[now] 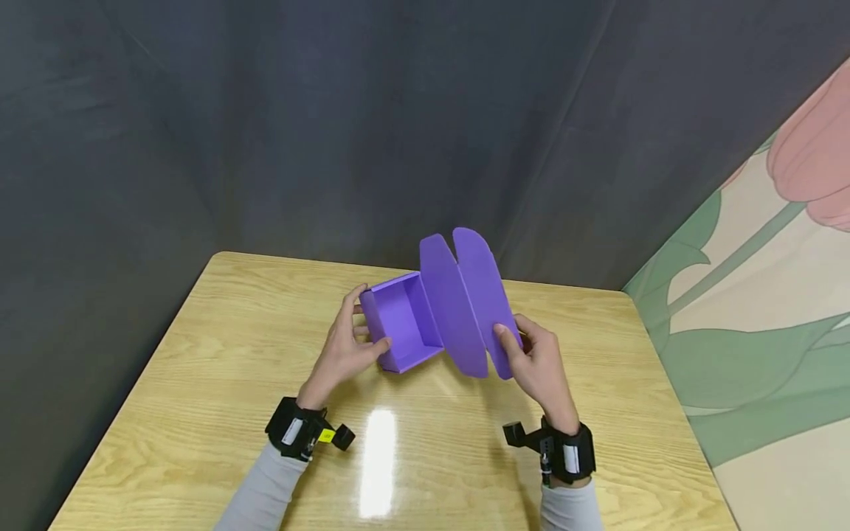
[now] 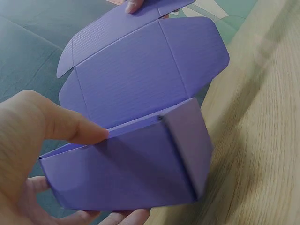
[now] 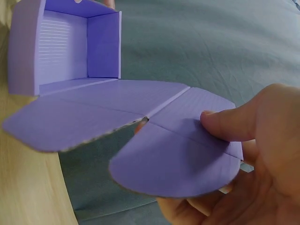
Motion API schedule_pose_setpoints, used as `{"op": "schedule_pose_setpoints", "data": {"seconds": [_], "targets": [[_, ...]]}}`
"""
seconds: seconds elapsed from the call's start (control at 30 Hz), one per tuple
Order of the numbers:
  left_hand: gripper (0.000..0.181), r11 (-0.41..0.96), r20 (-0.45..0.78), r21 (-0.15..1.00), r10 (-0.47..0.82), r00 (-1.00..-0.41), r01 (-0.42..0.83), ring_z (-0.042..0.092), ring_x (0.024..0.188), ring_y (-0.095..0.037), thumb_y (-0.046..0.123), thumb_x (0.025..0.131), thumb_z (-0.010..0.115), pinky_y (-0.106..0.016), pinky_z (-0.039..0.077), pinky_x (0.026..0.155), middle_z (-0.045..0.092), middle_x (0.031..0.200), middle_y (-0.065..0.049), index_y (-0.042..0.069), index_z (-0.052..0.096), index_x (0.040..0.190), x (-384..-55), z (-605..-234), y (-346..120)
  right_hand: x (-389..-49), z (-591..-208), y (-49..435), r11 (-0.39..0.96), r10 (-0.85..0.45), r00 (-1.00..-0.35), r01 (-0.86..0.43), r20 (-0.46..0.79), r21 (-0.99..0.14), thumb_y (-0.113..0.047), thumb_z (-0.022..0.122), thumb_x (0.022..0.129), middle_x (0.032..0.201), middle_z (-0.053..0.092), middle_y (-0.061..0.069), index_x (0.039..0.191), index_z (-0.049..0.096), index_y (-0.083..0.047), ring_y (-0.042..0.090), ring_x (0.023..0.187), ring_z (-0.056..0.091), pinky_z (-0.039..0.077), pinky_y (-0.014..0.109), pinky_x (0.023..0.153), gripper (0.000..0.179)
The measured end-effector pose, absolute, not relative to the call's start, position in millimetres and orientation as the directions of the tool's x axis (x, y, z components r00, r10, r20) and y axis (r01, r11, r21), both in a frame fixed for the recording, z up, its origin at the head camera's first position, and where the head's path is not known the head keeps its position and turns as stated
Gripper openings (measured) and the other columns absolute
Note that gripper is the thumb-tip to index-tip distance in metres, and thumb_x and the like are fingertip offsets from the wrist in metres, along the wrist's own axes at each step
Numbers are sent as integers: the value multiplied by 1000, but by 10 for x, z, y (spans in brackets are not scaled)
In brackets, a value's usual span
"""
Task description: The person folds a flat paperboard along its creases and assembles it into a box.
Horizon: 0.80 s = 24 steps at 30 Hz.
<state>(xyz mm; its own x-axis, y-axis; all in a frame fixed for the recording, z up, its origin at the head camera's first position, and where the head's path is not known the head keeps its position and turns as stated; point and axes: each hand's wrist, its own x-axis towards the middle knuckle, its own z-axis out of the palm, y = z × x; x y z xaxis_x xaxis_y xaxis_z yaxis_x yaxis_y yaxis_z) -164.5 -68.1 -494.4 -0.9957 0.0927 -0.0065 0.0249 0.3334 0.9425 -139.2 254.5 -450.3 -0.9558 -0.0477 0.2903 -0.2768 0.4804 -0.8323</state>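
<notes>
A purple cardboard box (image 1: 402, 317) with its lid (image 1: 453, 310) folded out to the right is held up over the table. Its hollow inside shows in the head and right wrist views, with nothing in it. My left hand (image 1: 348, 346) grips the box's left wall, thumb over the rim and fingers round the outside, as the left wrist view shows. With thumb on top and fingers beneath, my right hand (image 1: 536, 358) pinches the lid's front flap (image 3: 180, 150). The lid's side flaps (image 2: 197, 51) stick out past the lid panel.
Below is a light wooden table (image 1: 219, 354) with a bright reflection near its front. A dark grey curtain (image 1: 372, 133) hangs behind the far edge. On the right is a fabric (image 1: 764, 354) with printed flowers and leaves. Both wrists carry black camera straps (image 1: 569, 451).
</notes>
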Motion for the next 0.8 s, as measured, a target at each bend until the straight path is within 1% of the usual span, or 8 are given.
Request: {"op": "schedule_pose_setpoints", "data": {"seconds": [0.13, 0.2, 0.27, 0.33, 0.43, 0.57, 0.73, 0.8], "targets": [[76, 348, -5, 937, 65, -998, 18, 70, 116, -45, 25, 96, 80, -53, 61, 99, 50, 149, -23, 14, 37, 157, -1667, -4951, -674, -1418, -4492, 2543, 508, -36, -941, -308, 338, -804, -12, 68, 106, 64, 57, 5, 94, 74, -4, 7, 50, 47, 38, 22, 43, 16], [64, 365, -23, 931, 32, -999, -10, 70, 116, -42, 36, 99, 76, -52, 60, 99, 52, 149, -20, 12, 44, 148, -1674, -4941, -675, -1430, -4489, 2538, 510, -27, -934, -319, 356, -799, -11, 69, 105, 64, 54, 2, 91, 74, -4, 7, 51, 45, 36, 22, 44, 16], [55, 378, -46, 925, -7, -999, -45, 72, 116, -40, 45, 102, 70, -50, 60, 98, 55, 148, -19, 10, 50, 140, -1679, -4929, -678, -1441, -4485, 2531, 510, -19, -928, -329, 372, -795, -10, 70, 104, 64, 52, 0, 90, 73, -4, 7, 52, 43, 34, 21, 45, 16], [52, 376, -78, 923, -28, -997, -82, 74, 114, -37, 51, 104, 66, -48, 62, 95, 57, 146, -20, 9, 54, 133, -1683, -4913, -681, -1451, -4476, 2528, 509, -10, -923, -337, 386, -792, -9, 70, 104, 65, 51, -1, 88, 73, -4, 7, 53, 43, 34, 21, 47, 16], [51, 379, -114, 918, -24, -993, -115, 75, 110, -33, 53, 105, 63, -41, 64, 89, 60, 145, -22, 8, 58, 128, -1695, -4894, -677, -1465, -4458, 2539, 509, 0, -916, -344, 400, -789, -8, 71, 103, 64, 51, -1, 87, 73, -4, 8, 53, 43, 33, 21, 48, 17], [50, 384, -155, 912, -4, -988, -144, 76, 106, -31, 52, 105, 63, -35, 65, 83, 63, 144, -24, 7, 59, 128, -1709, -4888, -676, -1473, -4437, 2548, 497, -7, -918, -347, 396, -796, -10, 70, 104, 64, 52, 0, 88, 74, -5, 8, 53, 44, 35, 21, 49, 18], [46, 306, -199, 935, 28, -980, -181, 75, 110, -36, 44, 106, 66, -41, 67, 83, 63, 140, -26, 6, 58, 130, -1730, -4900, -712, -1481, -4456, 2548, 485, 3, -922, -336, 386, -807, -11, 70, 104, 65, 53, 0, 88, 74, -4, 8, 54, 45, 36, 21, 49, 17], [44, 275, -203, 943, 37, -978, -185, 75, 107, -37, 40, 105, 68, -43, 67, 83, 63, 138, -25, 5, 58, 130, -1741, -4902, -740, -1489, -4474, 2552, 476, 11, -924, -332, 383, -814, -11, 71, 104, 67, 54, 1, 89, 74, -5, 9, 56, 46, 37, 21, 50, 16]]}}
